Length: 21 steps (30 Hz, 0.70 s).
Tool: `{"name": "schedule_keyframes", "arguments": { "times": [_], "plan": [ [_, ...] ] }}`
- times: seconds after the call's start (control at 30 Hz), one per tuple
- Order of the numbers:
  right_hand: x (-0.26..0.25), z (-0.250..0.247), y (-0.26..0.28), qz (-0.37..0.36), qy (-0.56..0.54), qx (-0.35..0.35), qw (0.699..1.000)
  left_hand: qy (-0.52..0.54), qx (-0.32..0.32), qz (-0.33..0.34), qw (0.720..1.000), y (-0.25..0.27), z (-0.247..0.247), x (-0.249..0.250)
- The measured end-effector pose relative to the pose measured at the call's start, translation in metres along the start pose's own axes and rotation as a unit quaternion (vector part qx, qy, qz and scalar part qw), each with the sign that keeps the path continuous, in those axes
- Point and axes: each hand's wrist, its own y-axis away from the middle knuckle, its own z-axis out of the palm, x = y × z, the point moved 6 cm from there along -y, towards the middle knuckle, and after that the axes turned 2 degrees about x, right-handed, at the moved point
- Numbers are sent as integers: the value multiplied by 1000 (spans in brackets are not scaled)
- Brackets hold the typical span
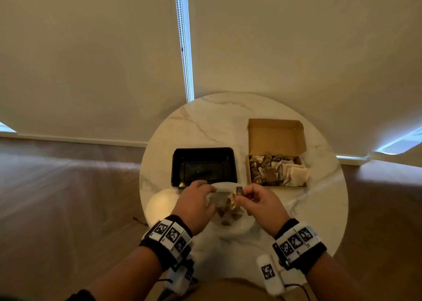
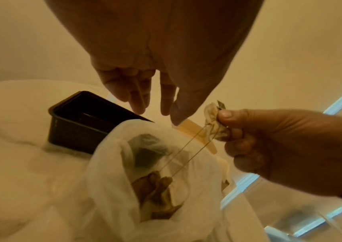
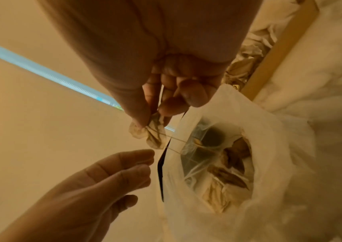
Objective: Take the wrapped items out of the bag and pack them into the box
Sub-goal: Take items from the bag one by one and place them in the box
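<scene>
While the right hand [image 1: 260, 203] pinches a crumpled wrapped item [image 2: 214, 122] just above the bag's mouth, thin strings trail from it back down among the items inside! The bag [image 3: 223, 163], thin white plastic, sits at the desk's [image 1: 205, 127] six o'clock edge. The left hand [image 1: 195, 206] hovers at the bag's nine o'clock side, fingers [image 2: 137, 98] relaxed and straight, holding nothing. The cardboard box [image 1: 276, 154], lid up and well stocked, lies at two o'clock; a black tray [image 1: 203, 166] at twelve.
</scene>
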Motion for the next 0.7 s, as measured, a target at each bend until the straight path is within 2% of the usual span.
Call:
{"name": "schedule_keyframes", "arguments": {
  "times": [0.1, 0.2, 0.27, 0.47, 0.7],
  "plan": [
    [3, 1, 2, 29, -86, -15, 996, 102, -41, 1, 994, -3, 0, 13],
    [4, 4, 4, 44, -121, -31, 991, 232, -99, -14, 968, -4, 6, 22],
    [4, 6, 5, 46, -120, -43, 991, 276, -113, -16, 954, -3, 8, 27],
    [4, 9, 7, 39, -84, -92, 991, 268, -80, -34, 959, -7, 8, 19],
    [-6, -6, 9, 16, -26, -27, 999, 226, -66, -5, 972, -7, 2, 20]
  ]
}}
